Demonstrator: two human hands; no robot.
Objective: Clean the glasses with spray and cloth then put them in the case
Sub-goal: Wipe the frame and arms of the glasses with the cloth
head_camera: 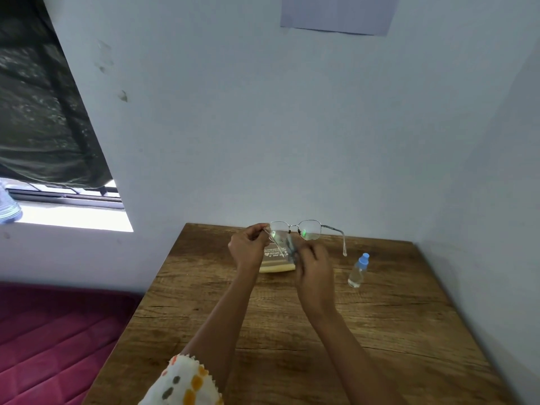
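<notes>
Thin metal-framed glasses (310, 230) are held up above the far part of the wooden table (292, 331), temples unfolded. My left hand (248, 247) pinches the frame at its left corner. My right hand (314, 266) presses a small grey cloth (290, 247) against the left lens; the hand is blurred. A pale yellow case (276, 266) with a clear printed lid lies on the table behind my hands, mostly hidden. The small clear spray bottle (358, 270) with a blue cap stands upright to the right.
The table sits in a corner, with a pale wall close behind and another on the right. A dark red mattress (52, 331) lies to the left below a window (67, 211) with a dark curtain.
</notes>
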